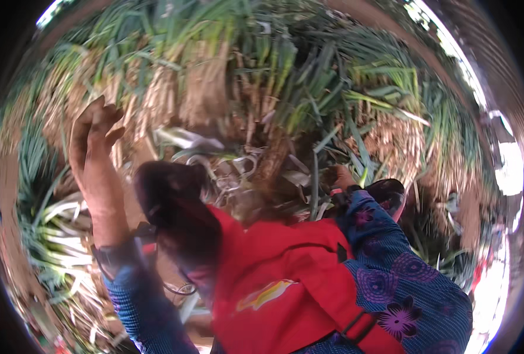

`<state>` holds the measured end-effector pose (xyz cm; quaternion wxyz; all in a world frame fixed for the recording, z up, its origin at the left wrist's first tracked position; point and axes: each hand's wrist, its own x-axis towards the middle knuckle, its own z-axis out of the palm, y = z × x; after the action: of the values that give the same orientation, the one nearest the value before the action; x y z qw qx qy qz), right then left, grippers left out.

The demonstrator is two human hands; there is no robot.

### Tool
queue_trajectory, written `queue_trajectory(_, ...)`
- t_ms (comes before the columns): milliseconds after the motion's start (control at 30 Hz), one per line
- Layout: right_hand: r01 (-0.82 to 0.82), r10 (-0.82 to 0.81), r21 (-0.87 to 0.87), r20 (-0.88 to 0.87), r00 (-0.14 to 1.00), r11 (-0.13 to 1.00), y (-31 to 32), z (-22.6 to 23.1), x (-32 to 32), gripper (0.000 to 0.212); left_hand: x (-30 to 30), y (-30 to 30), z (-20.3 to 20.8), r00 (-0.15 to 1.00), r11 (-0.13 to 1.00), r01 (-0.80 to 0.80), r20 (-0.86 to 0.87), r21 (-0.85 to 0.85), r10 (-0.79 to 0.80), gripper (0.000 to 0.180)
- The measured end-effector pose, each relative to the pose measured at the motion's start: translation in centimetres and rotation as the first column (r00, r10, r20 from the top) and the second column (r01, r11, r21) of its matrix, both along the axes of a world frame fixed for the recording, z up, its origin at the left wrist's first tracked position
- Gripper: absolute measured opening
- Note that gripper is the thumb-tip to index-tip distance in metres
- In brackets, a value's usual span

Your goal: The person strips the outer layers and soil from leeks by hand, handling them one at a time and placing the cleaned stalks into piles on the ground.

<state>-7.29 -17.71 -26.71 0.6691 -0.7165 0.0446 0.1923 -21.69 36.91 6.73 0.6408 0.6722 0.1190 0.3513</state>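
My left hand (99, 138) is raised at the left, with its fingers apart and slightly curled and nothing in them. Behind it stand dense rows of long green onions (206, 76), their pale, soil-covered lower ends toward me and their green leaves away. My right hand (341, 177) is low and right of centre among loose green onion leaves (362, 156). Its fingers look closed, but leaves and blur hide what they hold, if anything. Between the hands, white peeled-off skins and scraps (232, 171) lie on the ground.
More green onions with clean white stems (64, 227) lie in a heap at the left. Another standing bundle (397, 141) is at the right. My dark shoe (173, 192) and red apron (279, 283) fill the near middle. Bright gaps show along the right rim.
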Motion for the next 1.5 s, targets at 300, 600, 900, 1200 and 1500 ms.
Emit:
queue_trajectory(300,0.429,-0.306,0.088,-0.573,0.760,0.899,10.2,3.7,1.1,0.022,17.5,-6.3,-9.1,0.879,0.904,0.337,-0.256,-0.263,-0.402,0.025)
queue_trajectory(600,0.290,-0.066,0.219,-0.682,0.728,0.932,16.9,-3.5,5.5,0.029,19.9,-10.4,-8.4,0.769,0.889,0.454,-0.475,-0.066,-0.428,0.021)
queue_trajectory(900,0.574,0.097,0.593,-0.738,0.668,0.565,18.7,-3.2,7.7,0.031,19.8,-10.6,-8.5,0.720,0.832,0.545,-0.449,-0.106,-0.529,0.020)
queue_trajectory(1200,0.682,0.449,0.678,-0.717,0.533,0.275,12.4,7.8,7.4,0.040,19.9,-11.9,-9.1,0.717,0.829,0.558,-0.482,-0.036,-0.504,0.015)
queue_trajectory(1500,0.604,0.335,0.671,-0.740,0.584,0.430,2.6,22.6,-7.6,0.039,18.4,-18.7,-18.5,0.247,0.460,0.877,-0.687,-0.143,-0.684,0.020)
